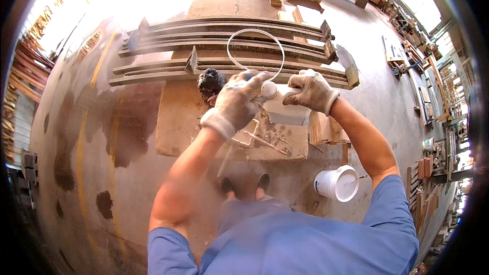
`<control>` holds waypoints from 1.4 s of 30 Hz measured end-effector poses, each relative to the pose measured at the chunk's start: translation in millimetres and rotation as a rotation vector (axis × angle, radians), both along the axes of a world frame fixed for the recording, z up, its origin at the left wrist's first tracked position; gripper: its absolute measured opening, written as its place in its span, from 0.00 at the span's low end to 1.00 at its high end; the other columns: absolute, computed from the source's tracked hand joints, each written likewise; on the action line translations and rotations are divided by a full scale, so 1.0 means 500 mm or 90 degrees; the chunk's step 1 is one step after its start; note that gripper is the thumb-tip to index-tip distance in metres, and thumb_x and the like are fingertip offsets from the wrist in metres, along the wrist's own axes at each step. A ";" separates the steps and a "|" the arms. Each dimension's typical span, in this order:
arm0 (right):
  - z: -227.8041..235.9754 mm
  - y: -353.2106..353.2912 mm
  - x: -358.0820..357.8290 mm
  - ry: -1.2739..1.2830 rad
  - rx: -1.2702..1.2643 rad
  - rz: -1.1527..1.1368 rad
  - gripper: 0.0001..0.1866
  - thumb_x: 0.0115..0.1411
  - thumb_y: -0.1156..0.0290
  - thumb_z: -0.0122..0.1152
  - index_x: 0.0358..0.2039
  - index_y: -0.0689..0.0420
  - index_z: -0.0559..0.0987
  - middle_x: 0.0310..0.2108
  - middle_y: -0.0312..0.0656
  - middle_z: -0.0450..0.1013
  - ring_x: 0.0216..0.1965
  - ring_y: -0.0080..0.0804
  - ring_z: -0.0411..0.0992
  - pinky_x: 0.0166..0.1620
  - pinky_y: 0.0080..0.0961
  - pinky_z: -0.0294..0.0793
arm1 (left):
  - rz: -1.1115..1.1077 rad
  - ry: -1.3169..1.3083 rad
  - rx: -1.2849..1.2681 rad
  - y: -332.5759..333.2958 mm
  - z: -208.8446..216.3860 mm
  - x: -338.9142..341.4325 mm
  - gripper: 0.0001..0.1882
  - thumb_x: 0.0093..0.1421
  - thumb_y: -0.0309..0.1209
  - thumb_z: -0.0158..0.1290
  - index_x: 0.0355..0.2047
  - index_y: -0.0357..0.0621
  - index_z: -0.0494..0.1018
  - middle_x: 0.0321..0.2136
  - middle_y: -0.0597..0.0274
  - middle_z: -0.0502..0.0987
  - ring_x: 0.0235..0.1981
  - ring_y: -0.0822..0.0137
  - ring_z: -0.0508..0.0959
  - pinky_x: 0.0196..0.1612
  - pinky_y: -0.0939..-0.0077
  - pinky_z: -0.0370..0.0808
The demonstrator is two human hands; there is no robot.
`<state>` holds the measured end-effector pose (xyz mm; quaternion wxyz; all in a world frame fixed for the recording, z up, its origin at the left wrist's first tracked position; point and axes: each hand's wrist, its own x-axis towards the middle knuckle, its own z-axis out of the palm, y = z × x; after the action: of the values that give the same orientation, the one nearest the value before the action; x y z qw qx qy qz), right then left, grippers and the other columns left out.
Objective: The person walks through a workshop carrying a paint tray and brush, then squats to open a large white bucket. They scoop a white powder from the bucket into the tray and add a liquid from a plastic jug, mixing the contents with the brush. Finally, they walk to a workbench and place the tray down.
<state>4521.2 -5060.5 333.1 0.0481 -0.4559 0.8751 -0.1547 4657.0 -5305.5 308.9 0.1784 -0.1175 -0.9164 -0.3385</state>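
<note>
I see my left hand (238,103) with gloved fingers clamped on the cap end of a white plastic bottle (283,108); my right hand (311,90) grips its body. A thin white tube (254,31) loops above the bottle; a white bucket (337,183) stands below it.

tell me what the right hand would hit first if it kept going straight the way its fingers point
The gloved right hand points leftward at the white bottle it grips, so it would meet that first, then the left hand just beyond, though depth is hard to judge.

knit cloth gloves (310,90), smooth plastic bottle (285,109) (matt white).
</note>
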 end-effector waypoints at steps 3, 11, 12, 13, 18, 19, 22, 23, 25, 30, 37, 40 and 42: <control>0.029 -0.014 0.023 0.009 -0.016 0.027 0.27 0.49 0.51 0.81 0.42 0.56 0.83 0.37 0.52 0.81 0.43 0.52 0.80 0.48 0.44 0.80 | -0.100 0.015 -0.021 0.005 -0.002 -0.020 0.29 0.62 0.30 0.66 0.64 0.50 0.76 0.53 0.45 0.78 0.55 0.43 0.78 0.59 0.52 0.77; 0.045 -0.040 0.044 -0.079 -0.067 0.110 0.29 0.45 0.60 0.85 0.50 0.49 0.89 0.38 0.44 0.83 0.41 0.42 0.80 0.49 0.40 0.79 | -0.014 -0.065 -0.088 0.005 0.012 -0.001 0.17 0.69 0.44 0.60 0.44 0.41 0.79 0.40 0.44 0.82 0.43 0.45 0.85 0.46 0.54 0.81; 0.050 -0.047 0.049 -0.087 -0.049 0.117 0.28 0.45 0.60 0.85 0.49 0.48 0.89 0.37 0.45 0.83 0.40 0.43 0.79 0.48 0.40 0.79 | 0.027 -0.154 -0.111 0.005 0.022 0.003 0.20 0.69 0.48 0.59 0.42 0.41 0.80 0.38 0.44 0.83 0.42 0.46 0.85 0.45 0.53 0.81; 0.055 -0.056 0.055 -0.093 -0.032 0.123 0.27 0.45 0.60 0.85 0.48 0.48 0.90 0.36 0.45 0.82 0.39 0.44 0.79 0.47 0.41 0.79 | 0.068 -0.243 -0.133 0.004 0.036 0.008 0.24 0.70 0.53 0.57 0.41 0.42 0.80 0.37 0.43 0.84 0.41 0.46 0.86 0.45 0.53 0.81; 0.053 -0.073 0.062 -0.067 0.041 0.147 0.24 0.48 0.58 0.82 0.46 0.50 0.89 0.34 0.48 0.83 0.38 0.46 0.81 0.45 0.40 0.80 | 0.049 -0.055 -0.046 -0.026 0.030 0.042 0.27 0.69 0.55 0.59 0.52 0.42 0.80 0.44 0.41 0.83 0.45 0.44 0.85 0.48 0.53 0.81; 0.049 -0.073 0.061 -0.079 0.027 0.150 0.25 0.47 0.58 0.83 0.47 0.50 0.89 0.34 0.47 0.83 0.38 0.45 0.81 0.45 0.40 0.79 | -0.030 -0.099 -0.007 -0.030 0.027 0.042 0.25 0.69 0.46 0.61 0.57 0.42 0.78 0.48 0.40 0.81 0.47 0.43 0.84 0.50 0.56 0.81; 0.053 -0.087 0.069 -0.082 0.032 0.158 0.26 0.47 0.57 0.84 0.47 0.50 0.89 0.34 0.46 0.83 0.38 0.45 0.80 0.46 0.40 0.79 | -0.070 -0.074 0.003 -0.042 0.007 0.043 0.19 0.68 0.41 0.61 0.51 0.41 0.81 0.41 0.44 0.83 0.45 0.46 0.85 0.49 0.57 0.82; 0.056 -0.089 0.069 -0.076 0.042 0.156 0.26 0.47 0.57 0.84 0.47 0.50 0.89 0.34 0.46 0.83 0.38 0.45 0.80 0.46 0.40 0.79 | -0.050 -0.078 0.001 -0.037 0.012 0.043 0.18 0.68 0.42 0.61 0.48 0.41 0.82 0.39 0.44 0.84 0.43 0.46 0.85 0.48 0.56 0.82; 0.060 -0.093 0.069 -0.057 0.064 0.152 0.26 0.49 0.55 0.81 0.48 0.51 0.89 0.36 0.49 0.84 0.39 0.47 0.82 0.47 0.39 0.81 | 0.040 -0.113 0.026 -0.026 0.014 0.040 0.17 0.69 0.43 0.60 0.43 0.40 0.83 0.33 0.45 0.84 0.39 0.46 0.86 0.44 0.56 0.82; 0.043 -0.084 0.058 -0.064 0.094 0.150 0.26 0.51 0.53 0.79 0.49 0.53 0.88 0.37 0.51 0.84 0.40 0.48 0.83 0.48 0.39 0.81 | 0.219 -0.177 0.328 -0.031 0.006 0.031 0.21 0.71 0.44 0.59 0.29 0.39 0.80 0.20 0.58 0.77 0.22 0.66 0.75 0.29 0.67 0.74; 0.057 -0.114 0.075 -0.027 0.166 0.169 0.26 0.51 0.54 0.79 0.48 0.53 0.88 0.36 0.50 0.84 0.40 0.47 0.83 0.48 0.40 0.81 | 0.241 -0.250 0.540 -0.067 -0.045 0.063 0.22 0.71 0.45 0.59 0.25 0.44 0.74 0.18 0.67 0.72 0.20 0.74 0.75 0.24 0.73 0.73; 0.061 -0.125 0.077 -0.039 0.186 0.181 0.26 0.50 0.53 0.79 0.48 0.53 0.88 0.36 0.50 0.84 0.40 0.47 0.83 0.47 0.39 0.81 | 0.259 -0.267 0.559 -0.071 -0.052 0.084 0.23 0.71 0.47 0.59 0.25 0.42 0.77 0.17 0.65 0.73 0.19 0.73 0.74 0.25 0.71 0.73; 0.065 -0.138 0.076 -0.037 0.200 0.192 0.26 0.50 0.53 0.79 0.47 0.52 0.88 0.35 0.50 0.84 0.40 0.47 0.83 0.47 0.39 0.81 | 0.264 -0.257 0.548 -0.082 -0.062 0.092 0.23 0.70 0.47 0.58 0.26 0.40 0.79 0.17 0.64 0.75 0.19 0.72 0.75 0.27 0.70 0.74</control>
<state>4559.4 -5129.4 365.6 0.1660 -0.5637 0.8088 -0.0208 4703.1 -5346.4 278.1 0.0938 0.2180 -0.7142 -0.6584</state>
